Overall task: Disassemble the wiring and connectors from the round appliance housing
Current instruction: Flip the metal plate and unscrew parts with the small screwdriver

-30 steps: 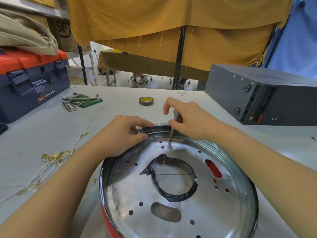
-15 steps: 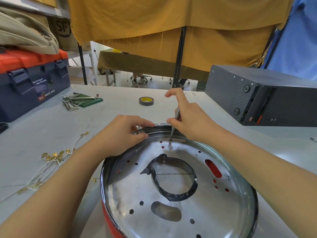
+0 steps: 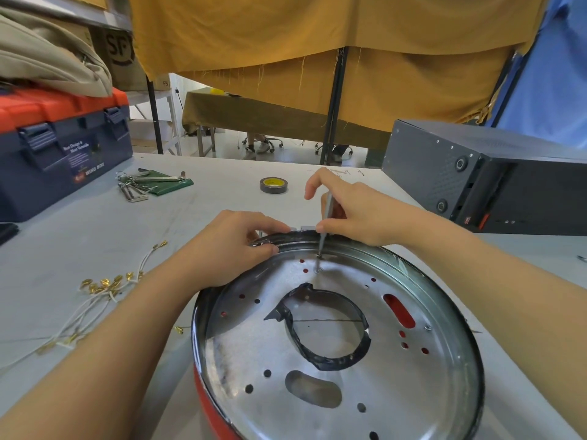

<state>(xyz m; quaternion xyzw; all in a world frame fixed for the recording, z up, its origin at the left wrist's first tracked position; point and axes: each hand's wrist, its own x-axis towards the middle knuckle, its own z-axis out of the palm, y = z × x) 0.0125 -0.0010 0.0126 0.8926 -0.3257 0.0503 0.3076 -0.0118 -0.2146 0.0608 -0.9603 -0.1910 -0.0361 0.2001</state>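
I see the round appliance housing (image 3: 336, 344) standing at the near edge of the grey table (image 3: 197, 217), its perforated metal base plate facing up inside a dark rim, a red body below. My right hand (image 3: 359, 211) pinches a slim screwdriver (image 3: 325, 223) between thumb and fingers, index finger raised, the tip set on a screw (image 3: 317, 256) at the far side of the plate. My left hand (image 3: 235, 246) grips the far-left rim, thumb and fingers curled over its edge. A black-taped ring (image 3: 320, 328) edges the central opening. Loose white wires with brass connectors (image 3: 95, 300) lie on the table to the left, apart from the housing. Farther off are hex keys (image 3: 139, 185), a tape roll (image 3: 273, 185), a blue toolbox (image 3: 60, 147) at left and a dark metal case (image 3: 495, 176) at right.
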